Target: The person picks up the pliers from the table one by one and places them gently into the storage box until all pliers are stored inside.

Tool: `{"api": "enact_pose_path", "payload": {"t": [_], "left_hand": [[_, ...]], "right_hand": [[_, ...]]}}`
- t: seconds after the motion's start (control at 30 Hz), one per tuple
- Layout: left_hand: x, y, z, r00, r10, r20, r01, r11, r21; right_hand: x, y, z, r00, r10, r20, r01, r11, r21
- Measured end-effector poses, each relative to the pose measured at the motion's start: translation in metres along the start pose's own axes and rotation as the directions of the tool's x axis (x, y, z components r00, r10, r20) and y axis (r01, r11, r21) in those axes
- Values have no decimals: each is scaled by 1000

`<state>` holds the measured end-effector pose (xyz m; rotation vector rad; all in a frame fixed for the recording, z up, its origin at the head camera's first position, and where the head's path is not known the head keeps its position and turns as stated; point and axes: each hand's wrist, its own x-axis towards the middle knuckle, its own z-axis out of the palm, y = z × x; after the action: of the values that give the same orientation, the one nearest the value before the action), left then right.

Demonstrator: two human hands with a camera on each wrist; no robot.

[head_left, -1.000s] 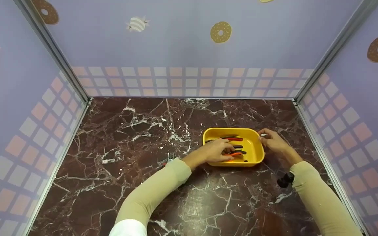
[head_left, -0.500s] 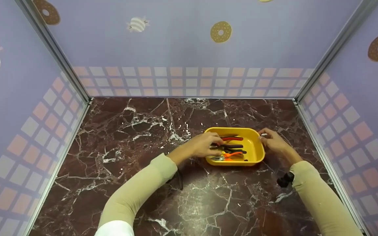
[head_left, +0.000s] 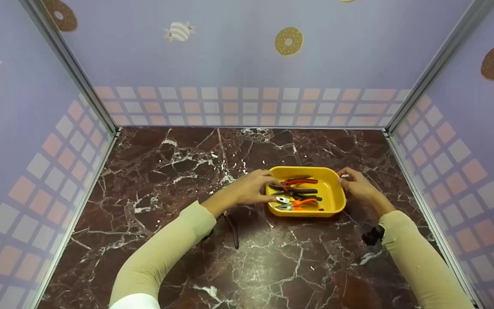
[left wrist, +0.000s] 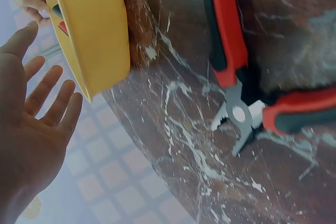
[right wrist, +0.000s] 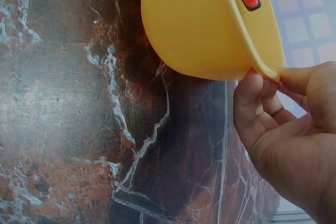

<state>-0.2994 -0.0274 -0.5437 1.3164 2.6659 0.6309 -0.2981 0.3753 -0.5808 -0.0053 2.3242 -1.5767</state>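
A yellow plastic bin holds several pliers side by side. Among them are red-handled pliers, black-handled pliers and orange-handled pliers. My left hand hovers at the bin's left rim; in the left wrist view its fingers are spread and hold nothing. My right hand pinches the right rim between thumb and fingers, plain in the right wrist view. On the table, partly hidden by my left forearm, lie pliers with red and black handles and parted jaws.
The dark red marbled tabletop spreads around the bin. A patterned back wall and two side walls with metal edge strips enclose it. A black device sits at my right wrist.
My left hand has drawn back leftward from over the pliers to the bin's left rim, exposing more of them. Pliers under my left forearm have come into view. My right hand stays on the rim.
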Motion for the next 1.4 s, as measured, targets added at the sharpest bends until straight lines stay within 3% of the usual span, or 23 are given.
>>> {"api": "enact_pose_path", "payload": {"t": [0.33,0.63,1.1,1.4], "left_hand": [[-16,-10,-10,997,-76,23,76,997,-1],[-25,-12,-16,996,-81,43,83,996,-36],[-42,-25,-24,991,-119,67,121,993,-15],[-53,-33,-27,986,-141,90,139,990,22]], "right_hand": [[0,1,1,1000,10,-2,-10,1000,-15],[0,0,1,1000,14,6,-14,1000,12],[3,2,1,999,45,-17,-45,999,4],[4,4,0,1000,16,-7,-15,1000,10]]}}
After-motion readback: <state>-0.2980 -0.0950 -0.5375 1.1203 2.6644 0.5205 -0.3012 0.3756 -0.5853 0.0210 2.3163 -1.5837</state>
